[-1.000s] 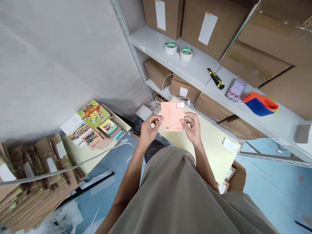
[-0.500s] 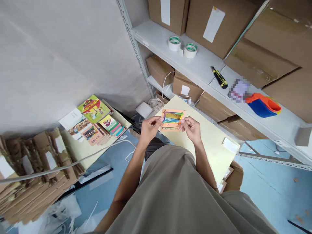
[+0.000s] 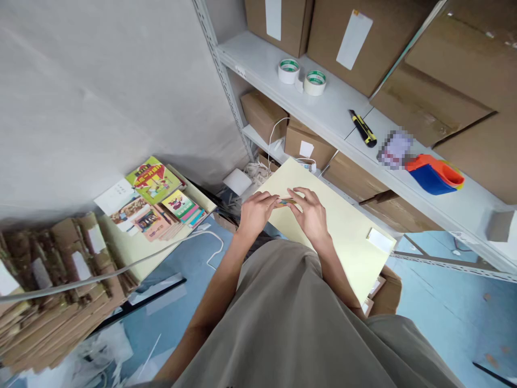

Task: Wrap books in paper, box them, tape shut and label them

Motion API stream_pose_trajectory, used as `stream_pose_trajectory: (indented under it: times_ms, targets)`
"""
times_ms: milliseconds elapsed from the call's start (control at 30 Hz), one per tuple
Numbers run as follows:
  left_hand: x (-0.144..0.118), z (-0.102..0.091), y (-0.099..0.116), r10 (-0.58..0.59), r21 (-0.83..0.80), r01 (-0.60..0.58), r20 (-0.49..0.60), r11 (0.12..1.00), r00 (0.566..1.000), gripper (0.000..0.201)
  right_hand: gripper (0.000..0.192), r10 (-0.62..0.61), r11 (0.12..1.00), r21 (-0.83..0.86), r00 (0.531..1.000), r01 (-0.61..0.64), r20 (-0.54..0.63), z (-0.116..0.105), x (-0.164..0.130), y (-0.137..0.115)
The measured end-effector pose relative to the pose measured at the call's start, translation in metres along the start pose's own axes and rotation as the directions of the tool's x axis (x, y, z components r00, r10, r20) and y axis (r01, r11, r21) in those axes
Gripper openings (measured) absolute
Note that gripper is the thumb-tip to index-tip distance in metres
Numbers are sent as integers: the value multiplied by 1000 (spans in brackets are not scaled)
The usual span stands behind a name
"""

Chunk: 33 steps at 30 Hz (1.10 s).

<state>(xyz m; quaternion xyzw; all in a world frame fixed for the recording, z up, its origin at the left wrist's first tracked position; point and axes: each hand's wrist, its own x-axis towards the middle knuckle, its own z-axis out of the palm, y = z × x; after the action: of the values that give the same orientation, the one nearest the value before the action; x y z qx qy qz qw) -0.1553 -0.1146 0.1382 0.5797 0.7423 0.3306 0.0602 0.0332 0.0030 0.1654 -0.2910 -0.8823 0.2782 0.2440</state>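
Head view: left hand (image 3: 255, 213) and right hand (image 3: 310, 214) both grip small booklet (image 3: 286, 202), seen edge-on, near flat above worktop (image 3: 355, 237), long axis running left-right

Two rolls of tape (image 3: 302, 77) sit side by side on the white shelf (image 3: 331, 110), with a yellow-and-black utility knife (image 3: 363, 128) farther right. Cardboard boxes (image 3: 436, 70) fill the shelf behind. Colourful booklets (image 3: 159, 196) lie spread on a low table to the left, beside flattened cardboard (image 3: 52, 291).
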Motion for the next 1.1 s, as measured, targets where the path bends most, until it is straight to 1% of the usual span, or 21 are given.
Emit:
stream_pose_trajectory:
  times_ms: [67, 100, 133, 167, 200, 233, 267, 300, 333, 367, 400, 467, 533, 633, 700, 800, 900, 1000, 1100]
  targets:
    - [0, 2, 5, 7, 58, -10, 52, 998, 999, 39, 31, 0, 1000, 13, 999, -1, 48, 5, 1, 0]
    - [0, 3, 7, 3, 59, -5, 42, 998, 999, 37, 29, 22, 998, 51, 999, -24, 36, 8, 2, 3]
    - [-1, 4, 9, -11, 48, 11, 2, 999, 1000, 35, 27, 69, 991, 115, 998, -68, -2, 12, 2, 7]
    - [-2, 6, 9, -41, 28, 43, -66, 999, 997, 36, 27, 143, 970, 207, 988, -130, -53, 17, 3, 13]
    - [-3, 9, 10, -88, -3, 89, -148, 996, 985, 41, 30, 241, 925, 324, 965, -197, -102, 22, 4, 19]
    - [-4, 12, 9, -148, -43, 142, -221, 989, 964, 50, 36, 347, 855, 451, 928, -256, -132, 27, 5, 26]
    - [-6, 15, 8, -212, -92, 194, -268, 977, 940, 57, 42, 448, 765, 571, 884, -299, -138, 32, 5, 32]
    - [-6, 19, 7, -273, -151, 238, -281, 959, 920, 61, 48, 531, 670, 668, 838, -324, -126, 36, 6, 38]
    - [-7, 24, 6, -323, -217, 270, -262, 938, 910, 59, 52, 594, 582, 741, 797, -335, -107, 41, 6, 43]
    - [-6, 29, 5, -360, -285, 293, -220, 913, 907, 52, 55, 641, 510, 791, 763, -337, -88, 44, 5, 46]
    - [-6, 33, 4, -382, -350, 309, -164, 884, 909, 43, 57, 676, 455, 824, 733, -337, -73, 48, 4, 49]
    - [-5, 41, 4, -403, -454, 334, -62, 826, 913, 28, 59, 723, 377, 862, 690, -338, -46, 53, 0, 53]
    - [-4, 48, 5, -422, -516, 363, 2, 776, 906, 23, 60, 748, 322, 880, 663, -348, -12, 59, -6, 57]
    - [-2, 59, 3, -471, -547, 419, 50, 724, 880, 30, 61, 770, 248, 887, 635, -390, 64, 72, -18, 65]
    - [2, 67, -4, -512, -539, 471, 83, 699, 855, 31, 61, 773, 193, 882, 620, -429, 133, 84, -26, 69]
    - [13, 82, -24, -548, -482, 548, 158, 683, 821, 28, 61, 787, 107, 866, 574, -489, 227, 102, -34, 75]
    - [28, 101, -52, -557, -380, 603, 237, 701, 796, 30, 59, 815, 76, 814, 507, -576, 282, 118, -32, 83]
    - [42, 123, -82, -568, -283, 644, 309, 711, 763, 40, 49, 836, 57, 766, 450, -640, 313, 134, -18, 98]
    - [56, 147, -112, -565, -217, 653, 354, 726, 745, 56, 37, 867, 14, 759, 386, -651, 314, 157, 6, 119]
